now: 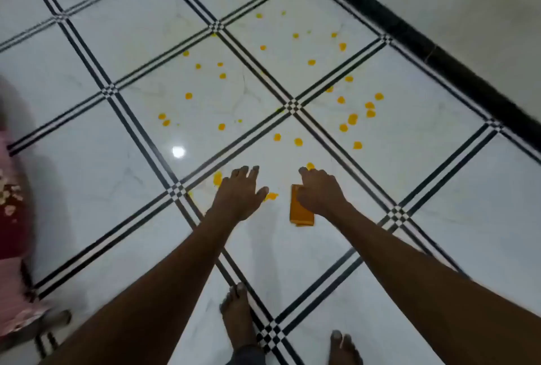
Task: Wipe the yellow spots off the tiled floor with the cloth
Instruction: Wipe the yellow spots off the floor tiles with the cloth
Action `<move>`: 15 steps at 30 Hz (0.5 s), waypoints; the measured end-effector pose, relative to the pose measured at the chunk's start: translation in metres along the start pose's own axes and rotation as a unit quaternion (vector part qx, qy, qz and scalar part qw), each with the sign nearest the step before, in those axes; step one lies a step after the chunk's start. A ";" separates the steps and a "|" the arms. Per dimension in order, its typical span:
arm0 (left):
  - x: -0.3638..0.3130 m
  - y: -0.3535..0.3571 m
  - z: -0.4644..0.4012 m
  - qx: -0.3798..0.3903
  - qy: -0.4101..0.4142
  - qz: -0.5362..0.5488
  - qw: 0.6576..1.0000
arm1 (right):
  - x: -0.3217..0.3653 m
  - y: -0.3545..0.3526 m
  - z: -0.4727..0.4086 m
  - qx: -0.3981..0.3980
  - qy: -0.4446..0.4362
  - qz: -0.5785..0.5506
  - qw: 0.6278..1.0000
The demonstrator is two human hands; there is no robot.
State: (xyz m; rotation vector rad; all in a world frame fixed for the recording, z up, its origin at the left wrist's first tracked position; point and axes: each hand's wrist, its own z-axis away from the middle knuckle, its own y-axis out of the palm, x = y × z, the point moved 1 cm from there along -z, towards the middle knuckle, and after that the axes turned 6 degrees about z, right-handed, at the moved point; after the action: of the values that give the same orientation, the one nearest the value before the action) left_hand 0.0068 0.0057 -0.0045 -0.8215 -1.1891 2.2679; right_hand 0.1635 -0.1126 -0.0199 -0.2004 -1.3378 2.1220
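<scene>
- Reaching both arms down toward the tiled floor point(87, 177), we see our hands just above or on the white tiles
- Our left hand point(238, 193) is spread, fingers straight, holding nothing
- Our right hand point(320, 192) grips the folded orange cloth point(300, 214), which lies beneath the palm
- Yellow spots point(352, 118) are scattered over several tiles ahead, a few just beside our fingertips
- Our bare feet point(238, 318) stand near a checkered tile joint
- A person in pink clothing point(11, 218) shows at the left edge

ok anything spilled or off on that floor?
Yes: yellow spots lie scattered over several white tiles of the floor, none wiped yet. The folded orange cloth sits under the right hand.
</scene>
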 end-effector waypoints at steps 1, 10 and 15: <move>0.006 0.019 -0.013 0.017 0.002 0.001 1.000 | -0.004 0.020 -0.015 0.023 0.008 -0.011 1.000; 0.089 0.177 -0.126 0.079 0.040 -0.006 0.996 | -0.038 0.184 -0.138 -0.028 0.016 0.037 0.999; 0.110 0.203 -0.166 0.037 0.088 -0.003 0.995 | -0.056 0.226 -0.183 -0.083 -0.038 0.130 0.987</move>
State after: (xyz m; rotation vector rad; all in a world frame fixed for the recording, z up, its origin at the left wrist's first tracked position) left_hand 0.0179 0.0631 -0.2828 -0.9657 -1.0198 2.1703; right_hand 0.1929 -0.0720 -0.3121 -0.3847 -1.6092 2.2494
